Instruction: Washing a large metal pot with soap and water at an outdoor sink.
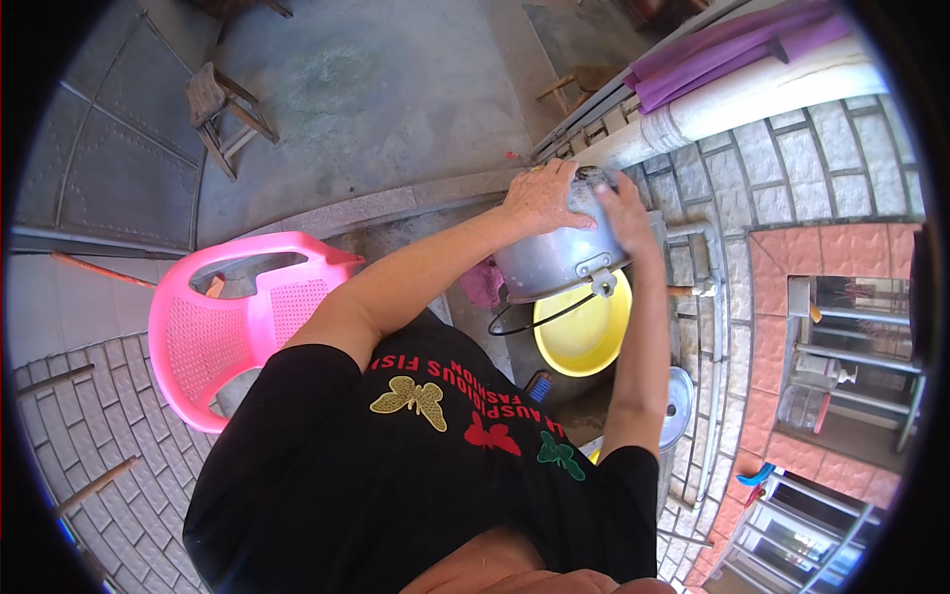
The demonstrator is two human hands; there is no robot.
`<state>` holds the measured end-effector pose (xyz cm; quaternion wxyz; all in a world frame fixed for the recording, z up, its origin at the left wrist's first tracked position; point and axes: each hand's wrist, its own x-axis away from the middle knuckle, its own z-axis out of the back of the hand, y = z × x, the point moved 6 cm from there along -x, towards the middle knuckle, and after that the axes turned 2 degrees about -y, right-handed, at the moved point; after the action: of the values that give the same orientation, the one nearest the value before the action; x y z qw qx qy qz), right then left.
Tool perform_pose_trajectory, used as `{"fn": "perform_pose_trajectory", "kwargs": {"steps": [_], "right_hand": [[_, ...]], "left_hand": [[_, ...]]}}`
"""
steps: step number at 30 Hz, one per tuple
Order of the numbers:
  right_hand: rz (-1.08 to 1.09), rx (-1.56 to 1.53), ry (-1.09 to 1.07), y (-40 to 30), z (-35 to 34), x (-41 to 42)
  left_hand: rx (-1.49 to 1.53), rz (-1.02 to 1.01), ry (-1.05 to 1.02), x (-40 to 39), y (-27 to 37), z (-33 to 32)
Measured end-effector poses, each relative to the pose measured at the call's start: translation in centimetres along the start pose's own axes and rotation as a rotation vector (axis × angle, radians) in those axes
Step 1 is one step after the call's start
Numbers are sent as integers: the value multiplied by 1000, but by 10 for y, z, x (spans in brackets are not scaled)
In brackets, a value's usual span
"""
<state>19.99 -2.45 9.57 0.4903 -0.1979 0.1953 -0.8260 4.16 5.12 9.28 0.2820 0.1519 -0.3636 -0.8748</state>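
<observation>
A dented grey metal pot (553, 256) is tilted, its blackened base up and its rim low over a yellow plastic basin (582, 334). My left hand (548, 199) grips the near left side of the pot close to the base, thumb and fingers spread on the metal. On the other side, my right hand (628, 211), slightly blurred, presses against the pot near the base. The black wire handle hangs from a lug at the rim, across the basin. Inside the pot cannot be seen. A pink cloth (482, 283) lies left of the pot.
A pink plastic chair (252, 319) stands at the left, a wooden stool (223, 111) beyond it. A blue brush (540, 386) lies below the basin. Right of my right forearm is a round metal lid (677, 408). Pipes (716, 252) run along the brick wall; a low kerb (386, 202) crosses ahead.
</observation>
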Motion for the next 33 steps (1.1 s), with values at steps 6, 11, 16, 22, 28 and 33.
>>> {"fn": "perform_pose_trajectory", "kwargs": {"steps": [6, 11, 16, 22, 28, 33], "right_hand": [[383, 290, 99, -79, -16, 30], [-111, -29, -69, 29, 9, -22], [-43, -3, 18, 41, 7, -17], [322, 66, 85, -7, 24, 31], [-194, -574, 49, 126, 13, 49], [85, -697, 263, 130, -8, 100]], "left_hand": [[14, -37, 15, -11, -26, -12], [-44, -75, -30, -12, 4, -3], [-109, -194, -67, -44, 1, -18], [-218, -189, -187, -79, 6, -34], [-218, -209, -174, -92, 13, -53], [-264, 35, -239, -101, 15, -34]]}}
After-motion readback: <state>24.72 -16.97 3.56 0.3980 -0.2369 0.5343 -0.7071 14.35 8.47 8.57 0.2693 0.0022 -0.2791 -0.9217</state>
